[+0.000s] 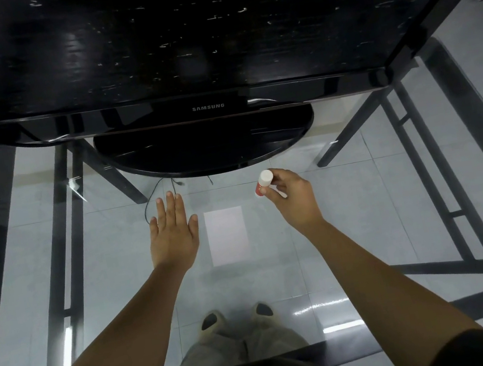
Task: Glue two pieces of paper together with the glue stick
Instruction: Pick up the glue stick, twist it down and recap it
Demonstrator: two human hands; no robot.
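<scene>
head view, centre frame: right hand grips capped glue stick; left hand flat, fingers straight, empty, beside paper; step seems uncapping, needing both hands.

Glass table over tiled floor
</scene>
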